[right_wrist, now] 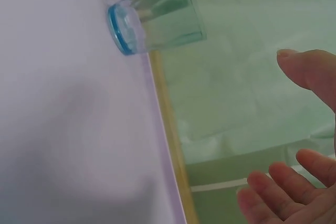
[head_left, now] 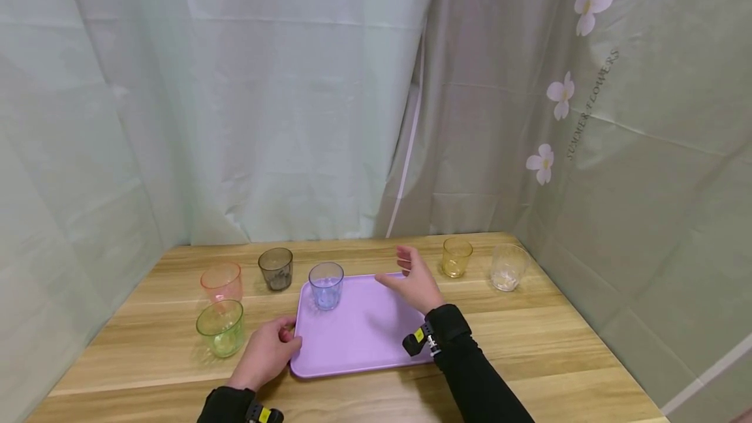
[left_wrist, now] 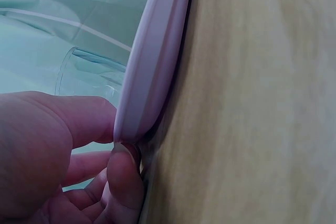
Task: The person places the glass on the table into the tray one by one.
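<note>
A purple tray (head_left: pixel 367 338) lies on the wooden table. My left hand (head_left: pixel 267 351) pinches its left edge; in the left wrist view the thumb (left_wrist: pixel 89 121) is at the tray's rim (left_wrist: pixel 152 66) and a fingertip (left_wrist: pixel 125 174) comes from below. On the tray's back left part stands a clear blue glass (head_left: pixel 326 287), upright, also seen in the right wrist view as a blue tumbler (right_wrist: pixel 157 17). Over the tray's back right part my right hand (head_left: pixel 416 282) is raised, thumb and fingers spread apart, holding nothing.
Left of the tray stand a green glass (head_left: pixel 224 331), a pink glass (head_left: pixel 223 282) and a dark grey glass (head_left: pixel 276 269). To the right are an amber glass (head_left: pixel 456 258) and a colourless glass (head_left: pixel 507 268). A pale curtain (head_left: pixel 282 116) hangs around the table.
</note>
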{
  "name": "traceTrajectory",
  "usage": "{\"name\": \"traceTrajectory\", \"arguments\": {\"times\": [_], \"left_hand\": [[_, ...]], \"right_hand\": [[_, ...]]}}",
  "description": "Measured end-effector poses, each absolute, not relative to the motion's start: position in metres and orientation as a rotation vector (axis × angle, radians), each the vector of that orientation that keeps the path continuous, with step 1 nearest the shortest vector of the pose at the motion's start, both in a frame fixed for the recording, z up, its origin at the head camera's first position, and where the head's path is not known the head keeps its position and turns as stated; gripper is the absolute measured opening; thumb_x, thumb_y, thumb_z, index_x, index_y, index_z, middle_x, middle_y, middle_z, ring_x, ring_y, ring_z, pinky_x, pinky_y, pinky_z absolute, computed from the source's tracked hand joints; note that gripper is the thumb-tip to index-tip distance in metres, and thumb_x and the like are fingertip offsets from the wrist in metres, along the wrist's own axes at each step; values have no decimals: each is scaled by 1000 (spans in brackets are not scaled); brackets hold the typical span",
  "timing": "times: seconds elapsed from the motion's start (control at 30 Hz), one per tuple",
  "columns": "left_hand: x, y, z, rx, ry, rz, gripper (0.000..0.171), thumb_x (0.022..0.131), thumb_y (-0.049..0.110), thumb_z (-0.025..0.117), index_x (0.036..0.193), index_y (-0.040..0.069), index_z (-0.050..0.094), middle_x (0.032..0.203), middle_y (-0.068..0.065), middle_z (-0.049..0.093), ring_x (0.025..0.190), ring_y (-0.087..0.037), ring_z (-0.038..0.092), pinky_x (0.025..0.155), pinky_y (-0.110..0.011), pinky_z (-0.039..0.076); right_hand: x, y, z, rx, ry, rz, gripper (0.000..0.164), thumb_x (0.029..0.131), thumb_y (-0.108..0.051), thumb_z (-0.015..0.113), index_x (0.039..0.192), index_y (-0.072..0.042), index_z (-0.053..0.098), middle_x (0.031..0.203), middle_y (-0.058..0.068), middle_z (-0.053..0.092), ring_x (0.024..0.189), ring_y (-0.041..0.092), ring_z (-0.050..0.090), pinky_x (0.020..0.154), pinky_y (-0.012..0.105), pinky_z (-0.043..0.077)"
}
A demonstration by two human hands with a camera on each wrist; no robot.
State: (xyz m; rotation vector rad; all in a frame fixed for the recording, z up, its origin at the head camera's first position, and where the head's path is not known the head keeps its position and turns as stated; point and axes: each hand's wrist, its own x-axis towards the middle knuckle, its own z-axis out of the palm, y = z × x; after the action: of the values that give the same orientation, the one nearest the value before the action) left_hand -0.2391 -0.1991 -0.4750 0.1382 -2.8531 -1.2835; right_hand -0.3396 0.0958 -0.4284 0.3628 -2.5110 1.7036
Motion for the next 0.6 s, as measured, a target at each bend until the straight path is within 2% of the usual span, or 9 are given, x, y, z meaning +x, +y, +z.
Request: {"name": "traceTrajectory", "arguments": {"times": [0.6], "left_hand": [[-239,-199,-477,145,-2843,-1301,51,87,9,69,134,-6,60,81,-4,56,72,-17,52,61,-28,40]], "right_hand": [[-343,134,-423,271,-2439,1762,86,82,-33,86,150,-10,40,150,11,49,139,34,47,116,52,37]]}}
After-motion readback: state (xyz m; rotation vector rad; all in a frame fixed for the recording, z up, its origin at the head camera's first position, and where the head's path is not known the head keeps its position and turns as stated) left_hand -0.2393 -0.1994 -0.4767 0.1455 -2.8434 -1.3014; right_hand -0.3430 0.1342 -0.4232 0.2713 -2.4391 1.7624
